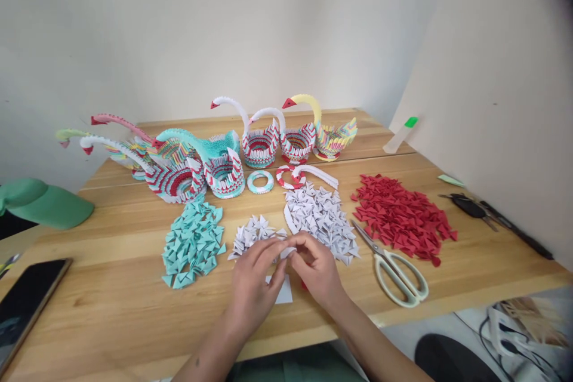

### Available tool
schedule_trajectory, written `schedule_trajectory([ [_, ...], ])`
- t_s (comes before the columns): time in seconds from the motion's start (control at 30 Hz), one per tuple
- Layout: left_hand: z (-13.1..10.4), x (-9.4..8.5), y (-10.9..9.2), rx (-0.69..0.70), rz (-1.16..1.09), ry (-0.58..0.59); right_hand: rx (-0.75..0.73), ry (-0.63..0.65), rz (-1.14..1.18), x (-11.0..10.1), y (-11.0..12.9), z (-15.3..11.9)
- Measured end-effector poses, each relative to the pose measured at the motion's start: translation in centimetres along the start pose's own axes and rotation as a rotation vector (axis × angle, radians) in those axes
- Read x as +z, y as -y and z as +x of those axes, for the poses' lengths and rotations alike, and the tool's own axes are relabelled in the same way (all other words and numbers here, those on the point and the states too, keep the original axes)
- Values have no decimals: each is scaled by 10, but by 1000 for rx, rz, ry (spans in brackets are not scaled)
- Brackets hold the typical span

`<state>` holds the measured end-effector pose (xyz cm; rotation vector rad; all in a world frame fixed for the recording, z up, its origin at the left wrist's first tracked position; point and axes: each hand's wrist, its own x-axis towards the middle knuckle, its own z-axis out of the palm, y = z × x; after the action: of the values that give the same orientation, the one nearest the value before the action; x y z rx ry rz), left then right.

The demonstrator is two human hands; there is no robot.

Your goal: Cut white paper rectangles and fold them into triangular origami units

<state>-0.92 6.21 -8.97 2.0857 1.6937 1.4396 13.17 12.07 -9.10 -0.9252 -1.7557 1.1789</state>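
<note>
A small white paper piece (pixel 286 252) is pinched between the fingertips of the left hand (pixel 256 282) and the right hand (pixel 316 270), both of which are closed on it just above the desk (pixel 111 304), near its front edge. A flat white slip (pixel 285 293) is seen lying on the wood directly beneath the hands.

The piece is judged to be partway through folding, since its shape is not yet that of the finished triangles nearby. Much of the work appears done: a small heap of white folded triangles (pixel 256 233) is set just beyond the hands, a larger white heap (pixel 320 218) is spread to its right, a teal heap (pixel 193 240) to its left, and a red heap (pixel 403 216) further right. All are made of crisp, matte paper, creased into sharp little wedges. Cream-handled scissors (pixel 394 265) are laid between the white and red heaps.

Further back, assembled forms are ranged along the desk: a small teal-and-white ring (pixel 260 181), a red-and-white ring (pixel 290 176), and a row of paper swans (pixel 264 137) with scaled, basket-like bodies and long curved necks. How many more units are wanted cannot be told.

At the edges, a dark phone (pixel 27 304) is laid at the left, a green cap (pixel 42 203) behind it, and keys (pixel 472 208) at the right.
</note>
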Motion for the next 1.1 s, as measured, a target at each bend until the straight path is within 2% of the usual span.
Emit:
schedule_trajectory([
  [0.13,1,1,1,19,19,-3,-32,-3,-58,2,0,0],
  [0.3,0,0,-1,-3,-33,52,-73,-19,-145,3,2,-2],
  [0.4,-1,-2,-2,-97,-60,63,-100,44,-143,2,6,-3],
  [0.53,1,-4,1,-257,-145,1,-57,142,16,-2,10,-2],
  [0.63,5,-5,2,-390,-338,-44,23,119,84,-3,8,-1],
  [0.73,8,-5,2,-459,-490,-47,74,107,96,-2,4,0],
  [0.97,5,-3,2,-434,-419,-37,34,129,72,-2,1,1],
  [1.1,5,-3,1,-424,-386,-44,-29,89,-6,-2,0,0],
])
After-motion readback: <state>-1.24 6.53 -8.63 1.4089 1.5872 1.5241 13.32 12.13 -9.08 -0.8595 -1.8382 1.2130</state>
